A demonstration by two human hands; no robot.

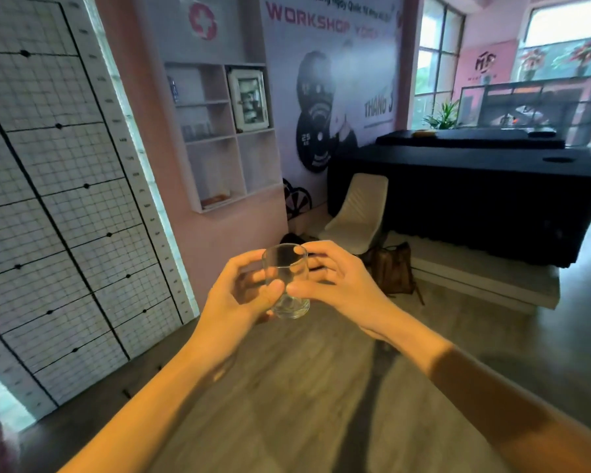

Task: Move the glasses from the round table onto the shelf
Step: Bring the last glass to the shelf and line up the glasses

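Glass [288, 268] between left hand [234, 298] and right hand [343, 285], wall shelf [212, 139] beyond (chair [359, 209] to its right)

Head view. I see left hand [239, 295] and right hand [335, 285] gripping clear glass [285, 279], rim up, above wooden floor [287, 387]; white wall shelf [215, 138] ahead, well apart.

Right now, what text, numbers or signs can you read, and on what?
"WORKSHOP": banner, top.
"THANG": banner, right side.
"25": plate pictured on banner.
White cross in red disc: panel above shelf.
Unreadable: banner's top line, chart edge numbers, far wall logo.
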